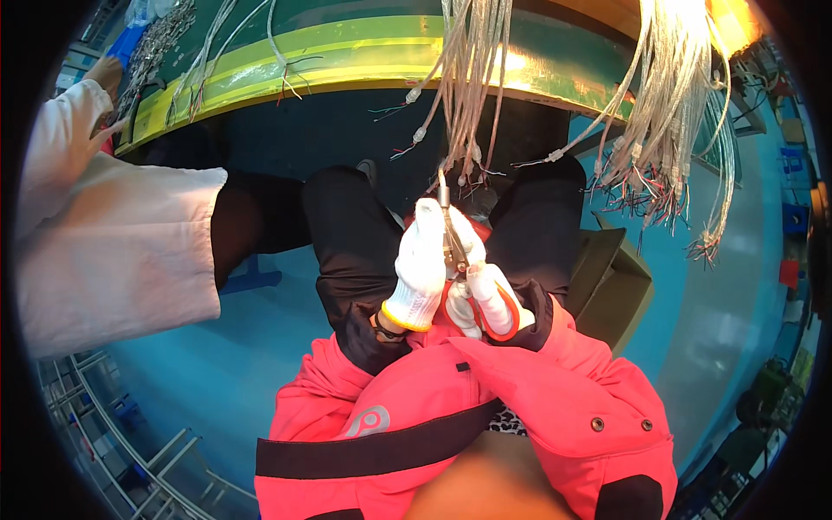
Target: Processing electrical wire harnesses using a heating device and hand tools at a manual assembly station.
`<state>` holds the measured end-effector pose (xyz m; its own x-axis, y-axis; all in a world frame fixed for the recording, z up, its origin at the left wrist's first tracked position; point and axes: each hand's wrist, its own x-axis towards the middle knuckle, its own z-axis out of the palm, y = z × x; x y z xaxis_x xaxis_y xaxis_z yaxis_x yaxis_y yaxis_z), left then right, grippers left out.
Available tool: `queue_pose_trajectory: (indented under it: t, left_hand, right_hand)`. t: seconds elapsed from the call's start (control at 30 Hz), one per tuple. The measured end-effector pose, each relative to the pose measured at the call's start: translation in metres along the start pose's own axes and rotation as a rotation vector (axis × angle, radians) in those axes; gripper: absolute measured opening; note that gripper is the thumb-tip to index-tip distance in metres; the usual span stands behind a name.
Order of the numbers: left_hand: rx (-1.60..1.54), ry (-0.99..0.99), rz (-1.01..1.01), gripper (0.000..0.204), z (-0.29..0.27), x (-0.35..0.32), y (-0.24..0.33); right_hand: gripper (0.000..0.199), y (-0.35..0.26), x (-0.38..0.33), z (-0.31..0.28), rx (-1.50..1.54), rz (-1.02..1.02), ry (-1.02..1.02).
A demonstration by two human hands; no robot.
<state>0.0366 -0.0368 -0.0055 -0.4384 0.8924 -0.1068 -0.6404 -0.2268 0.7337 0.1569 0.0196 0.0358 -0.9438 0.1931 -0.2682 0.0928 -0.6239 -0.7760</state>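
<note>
Your white-gloved left hand [420, 260] is curled around a slim grey-barrelled piece [445, 197], its pale tip pointing up — just below the hanging bundle of clear-sheathed cables [475, 74]. Your right hand [494, 299], gloved too, grips the red-handled scissors [503, 327] close beside it, above your lap. A second cable bundle [672, 95] hangs off the yellow-edged bench [364, 65] — to the right, over an open cardboard box [620, 286].
</note>
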Motion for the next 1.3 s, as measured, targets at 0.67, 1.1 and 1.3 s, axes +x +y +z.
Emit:
queue_pose_trajectory:
  t: [0.67,1.1,1.3]
  left_hand:
    - [-0.113,0.153,-0.126,0.037,0.042,0.008,0.036]
    - [0.207,0.05,-0.039,0.043,0.016,0.001,0.02]
    - [0.193,0.112,-0.053,0.048,0.014,-0.001,0.012]
  right_hand:
    - [0.051,-0.014,0.001,0.002,-0.128,-0.022,0.072]
    - [0.044,0.016,0.001,0.006,0.243,-0.097,0.078]
    - [0.047,0.011,0.001,0.011,0.168,-0.163,0.122]
